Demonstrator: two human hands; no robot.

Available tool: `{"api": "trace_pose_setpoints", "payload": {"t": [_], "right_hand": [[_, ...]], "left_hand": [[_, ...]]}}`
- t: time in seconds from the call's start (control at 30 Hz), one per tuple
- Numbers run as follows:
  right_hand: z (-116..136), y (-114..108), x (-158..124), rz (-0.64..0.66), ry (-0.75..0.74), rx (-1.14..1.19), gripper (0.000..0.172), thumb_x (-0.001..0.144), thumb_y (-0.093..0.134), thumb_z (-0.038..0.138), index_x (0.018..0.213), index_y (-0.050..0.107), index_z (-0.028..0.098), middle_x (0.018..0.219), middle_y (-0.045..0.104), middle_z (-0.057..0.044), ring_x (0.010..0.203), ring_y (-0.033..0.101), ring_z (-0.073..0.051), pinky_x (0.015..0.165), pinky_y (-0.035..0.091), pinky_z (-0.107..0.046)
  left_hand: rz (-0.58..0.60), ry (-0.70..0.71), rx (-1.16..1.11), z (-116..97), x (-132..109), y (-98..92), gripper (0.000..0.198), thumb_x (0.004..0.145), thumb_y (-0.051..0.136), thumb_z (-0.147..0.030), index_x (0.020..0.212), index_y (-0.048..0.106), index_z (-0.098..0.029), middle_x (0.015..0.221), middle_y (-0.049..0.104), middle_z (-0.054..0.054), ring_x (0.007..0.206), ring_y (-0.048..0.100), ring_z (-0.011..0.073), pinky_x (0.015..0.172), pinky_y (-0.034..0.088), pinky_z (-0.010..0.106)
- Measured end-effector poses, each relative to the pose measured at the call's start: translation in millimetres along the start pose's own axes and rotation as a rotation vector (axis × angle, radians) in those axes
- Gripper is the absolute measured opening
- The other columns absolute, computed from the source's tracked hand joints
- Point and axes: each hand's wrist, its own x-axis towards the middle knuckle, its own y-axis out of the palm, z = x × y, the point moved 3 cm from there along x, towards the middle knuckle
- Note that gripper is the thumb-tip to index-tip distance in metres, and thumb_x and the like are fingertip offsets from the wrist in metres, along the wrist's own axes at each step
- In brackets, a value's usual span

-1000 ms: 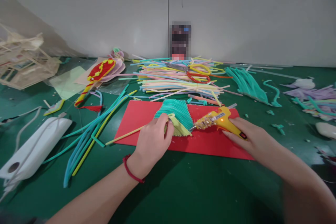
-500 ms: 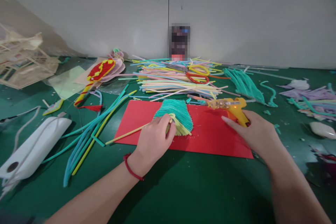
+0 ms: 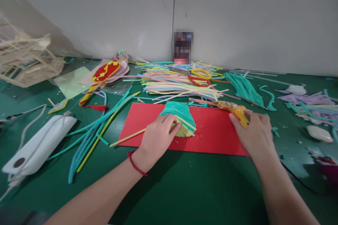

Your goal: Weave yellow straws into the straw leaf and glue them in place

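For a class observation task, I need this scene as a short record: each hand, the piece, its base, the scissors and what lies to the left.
Left hand: fingers over the striped piece
Right hand: fingers at the handle of the glue gun; firmness of grip unclear
Piece: teal far part, yellow strips on the near part
Base: red card
Scissors: on the stem pile, behind the card
Left: loose stems, white device with cable

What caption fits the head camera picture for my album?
Left hand on green and yellow strips on red card, right hand on a yellow glue gun.
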Motion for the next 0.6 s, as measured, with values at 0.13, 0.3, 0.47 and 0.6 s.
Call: {"api": "trace_pose_setpoints", "payload": {"t": [0.13, 0.3, 0.47, 0.6], "right_hand": [[27.5, -8.6, -6.0, -0.117, -0.188, 0.178, 0.032, 0.089, 0.047, 0.043, 0.093, 0.064, 0.018, 0.094, 0.062, -0.013, 0.094, 0.059, -0.028, 0.086, 0.048, -0.046], [68.4, 10.0, -31.8, 0.049, -0.376, 0.459, 0.019, 0.090, 0.052, 0.034, 0.083, 0.062, 0.020, 0.080, 0.064, -0.006, 0.075, 0.061, -0.019, 0.071, 0.050, -0.033], [84.4, 22.8, -49.0, 0.206, -0.460, 0.573, 0.012, 0.088, 0.058, 0.032, 0.087, 0.061, 0.020, 0.080, 0.062, -0.004, 0.073, 0.058, -0.016, 0.067, 0.049, -0.028], [82.0, 23.7, -50.6, 0.236, -0.463, 0.590, 0.008, 0.089, 0.058, 0.028, 0.084, 0.059, 0.021, 0.078, 0.060, -0.003, 0.072, 0.056, -0.015, 0.066, 0.048, -0.027]], "left_hand": [[-0.036, 0.010, 0.079, 1.7, 2.0, 0.3, 0.004, 0.087, 0.058, -0.013, 0.087, 0.057, -0.017, 0.088, 0.063, 0.005, 0.083, 0.061, 0.0212, 0.073, 0.049, 0.032], [-0.037, -0.045, 0.090, 6.6, 1.8, 4.2, 0.007, 0.086, 0.059, -0.015, 0.093, 0.058, -0.016, 0.096, 0.061, 0.007, 0.089, 0.059, 0.0237, 0.078, 0.050, 0.037], [-0.032, -0.067, 0.103, 12.9, 0.9, 10.4, 0.014, 0.086, 0.061, -0.017, 0.100, 0.059, -0.018, 0.098, 0.063, 0.006, 0.089, 0.060, 0.0240, 0.077, 0.048, 0.037], [-0.045, -0.080, 0.086, 18.1, 3.3, 12.3, 0.013, 0.084, 0.065, -0.019, 0.097, 0.061, -0.020, 0.094, 0.064, 0.004, 0.086, 0.061, 0.0226, 0.074, 0.047, 0.036]]}}
